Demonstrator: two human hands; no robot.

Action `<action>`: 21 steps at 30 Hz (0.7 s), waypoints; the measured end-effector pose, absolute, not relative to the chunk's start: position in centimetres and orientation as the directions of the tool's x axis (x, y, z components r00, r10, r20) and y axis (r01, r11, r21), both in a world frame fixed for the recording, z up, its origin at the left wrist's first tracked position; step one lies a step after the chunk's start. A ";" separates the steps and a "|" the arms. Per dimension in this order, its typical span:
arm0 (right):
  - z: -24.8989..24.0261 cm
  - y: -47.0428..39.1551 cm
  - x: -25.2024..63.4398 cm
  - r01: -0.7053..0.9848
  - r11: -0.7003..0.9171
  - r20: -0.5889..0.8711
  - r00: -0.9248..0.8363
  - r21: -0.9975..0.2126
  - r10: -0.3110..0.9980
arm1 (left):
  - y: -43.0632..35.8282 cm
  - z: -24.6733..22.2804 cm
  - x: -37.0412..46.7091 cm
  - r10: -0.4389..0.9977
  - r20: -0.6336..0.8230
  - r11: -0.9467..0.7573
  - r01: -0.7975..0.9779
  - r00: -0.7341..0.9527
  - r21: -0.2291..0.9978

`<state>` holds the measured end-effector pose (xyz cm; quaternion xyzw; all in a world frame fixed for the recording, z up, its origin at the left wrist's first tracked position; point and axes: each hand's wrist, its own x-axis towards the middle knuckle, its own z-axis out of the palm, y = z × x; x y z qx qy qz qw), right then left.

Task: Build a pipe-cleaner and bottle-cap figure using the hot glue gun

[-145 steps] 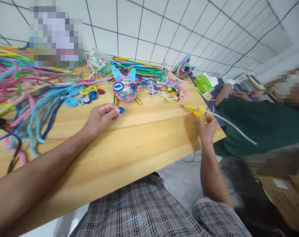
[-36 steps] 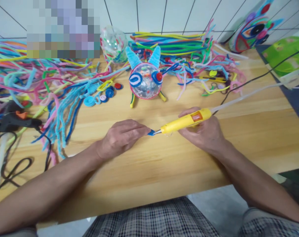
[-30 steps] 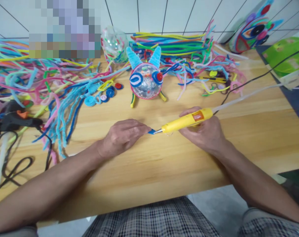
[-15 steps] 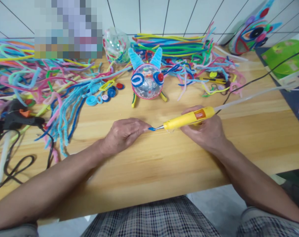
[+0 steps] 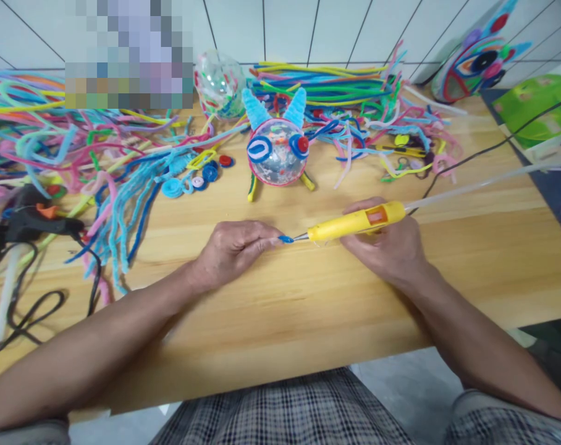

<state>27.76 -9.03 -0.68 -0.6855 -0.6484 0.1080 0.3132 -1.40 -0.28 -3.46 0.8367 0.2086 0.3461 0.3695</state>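
Observation:
Between its fingertips my left hand point(image 5: 238, 250) pinches a small blue piece point(image 5: 286, 239), its exact kind too small to tell. My right hand point(image 5: 389, 244) is wrapped round a yellow hot glue gun point(image 5: 354, 222), whose metal nozzle meets the blue piece. A clear glue stick point(image 5: 470, 182) sticks out of the gun's back end. Beyond both hands stands a clear ball figure point(image 5: 278, 164) with light blue fuzzy horns, blue coiled eyes, one with a red centre, and yellow-green feet.
Heaps of colourful pipe cleaners point(image 5: 53, 148) lie at left and along the back. A black glue gun point(image 5: 28, 216) with a looped cord rests at left. Coiled discs point(image 5: 172, 188) lie by the figure. A second decorated ball point(image 5: 475, 71) leans at the right wall. A black cable point(image 5: 475, 151) crosses the right side.
The hands stay almost in place, the nozzle still at the blue piece. The whole view has shifted very slightly.

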 end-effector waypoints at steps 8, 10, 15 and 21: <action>-0.5 -9.1 27.2 0.841 0.074 0.269 0.087 -0.536 0.959 | -0.2 -3.7 -1.2 0.640 0.340 -0.577 0.138 0.689 0.805; -0.6 -9.0 27.2 0.849 0.091 0.269 0.062 -0.521 0.961 | -0.3 -3.6 -1.2 0.660 0.304 -0.538 0.149 0.687 0.830; -0.7 -8.9 27.4 0.851 0.079 0.278 0.081 -0.520 0.957 | -0.4 -3.3 -1.2 0.670 0.271 -0.493 0.142 0.692 0.858; -0.8 -8.8 27.8 0.872 0.090 0.296 0.064 -0.480 0.953 | -0.4 -3.3 -1.2 0.687 0.252 -0.455 0.134 0.681 0.880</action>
